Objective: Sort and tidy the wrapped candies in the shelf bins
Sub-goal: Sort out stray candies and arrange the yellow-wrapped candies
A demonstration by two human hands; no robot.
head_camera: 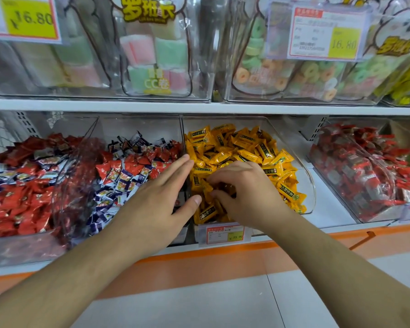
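Observation:
A clear bin (308, 181) in the middle of the lower shelf is heaped with yellow wrapped candies (242, 147). My right hand (244, 192) is down in that heap near the front, fingers curled among the wrappers; whether it grips one I cannot tell. My left hand (161, 197) lies flat with fingers spread over the divider between this bin and the neighbouring bin of mixed red and blue-white candies (128, 171). Its thumb touches the yellow pile.
At far left is a bin of red and white candies (21, 181), at right a bin of red candies (360, 171). A price tag (224, 234) hangs on the yellow bin's front. The upper shelf (199, 107) carries marshmallow and ring-gummy boxes.

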